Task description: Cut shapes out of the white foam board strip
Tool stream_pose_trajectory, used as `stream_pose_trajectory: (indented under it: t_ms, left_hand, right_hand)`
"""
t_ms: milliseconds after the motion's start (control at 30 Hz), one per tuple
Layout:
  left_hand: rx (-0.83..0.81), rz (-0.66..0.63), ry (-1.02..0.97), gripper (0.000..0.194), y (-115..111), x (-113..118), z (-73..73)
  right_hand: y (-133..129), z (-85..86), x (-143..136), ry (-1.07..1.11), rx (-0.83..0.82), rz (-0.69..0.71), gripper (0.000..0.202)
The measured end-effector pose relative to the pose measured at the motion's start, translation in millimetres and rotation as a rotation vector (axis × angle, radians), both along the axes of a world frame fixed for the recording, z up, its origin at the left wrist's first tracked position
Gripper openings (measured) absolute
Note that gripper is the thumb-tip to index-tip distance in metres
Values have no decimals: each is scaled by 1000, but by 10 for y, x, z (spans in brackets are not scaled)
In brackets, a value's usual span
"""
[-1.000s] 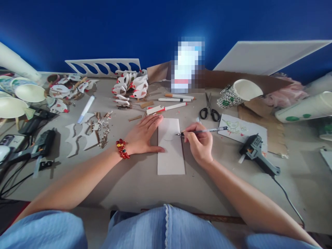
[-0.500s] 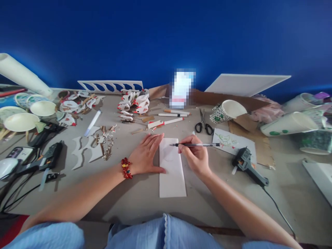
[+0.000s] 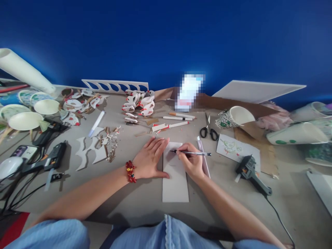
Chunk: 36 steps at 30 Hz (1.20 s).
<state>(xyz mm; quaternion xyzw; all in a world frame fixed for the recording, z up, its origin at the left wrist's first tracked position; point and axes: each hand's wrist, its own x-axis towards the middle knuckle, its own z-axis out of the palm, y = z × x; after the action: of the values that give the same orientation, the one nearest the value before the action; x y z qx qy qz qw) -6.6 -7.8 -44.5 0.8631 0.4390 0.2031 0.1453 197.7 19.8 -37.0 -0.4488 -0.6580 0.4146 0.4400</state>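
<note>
Pressing down on the long white rectangular board point(image 3: 175, 190) with the left hand point(image 3: 150, 160), palm low on the grey worktop point(image 3: 145, 199) at its left edge, with fingers spread and thumb out across the board, wearing a red beaded bracelet point(image 3: 130, 171). Pinching a clear-barrelled black pen point(image 3: 194, 153) in the fingers of the right hand point(image 3: 192, 164), at the board's right edge, with tip aimed at the upper part; impossible to tell whether touching down. Just below that tip, a faint short pencil-thin line.

Closest to the right hand: a slim pale lilac tool point(image 3: 205, 166), partly hidden by that hand. Beyond it, black-handled scissors point(image 3: 213, 135) with open blades, then a white card with a green drawing point(image 3: 223, 150) and a grey-and-black glue gun point(image 3: 249, 169). Past the board's far end, white markers with black, orange and red parts point(image 3: 177, 118). Over to the left, white curved offcuts point(image 3: 100, 152), crumbly brown-and-white scraps point(image 3: 111, 148) and a blue-and-white marker point(image 3: 96, 123). Farther back, a cluster of white bird cut-outs with red beaks point(image 3: 146, 105).

And compared with half a second ago: right hand farther in over the board, pen more slanted, lilac tool now mostly uncovered instead of showing only at the tip. Left hand still splayed in the same spot on the board.
</note>
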Motion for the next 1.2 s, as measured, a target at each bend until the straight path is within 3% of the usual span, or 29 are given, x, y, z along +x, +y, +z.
stream_pose_trajectory:
  t_ms: [1200]
  left_hand:
    - [-3, -13, 3, 127, 13, 7, 16]
  right_hand:
    - [26, 12, -2, -125, 1, 43, 9]
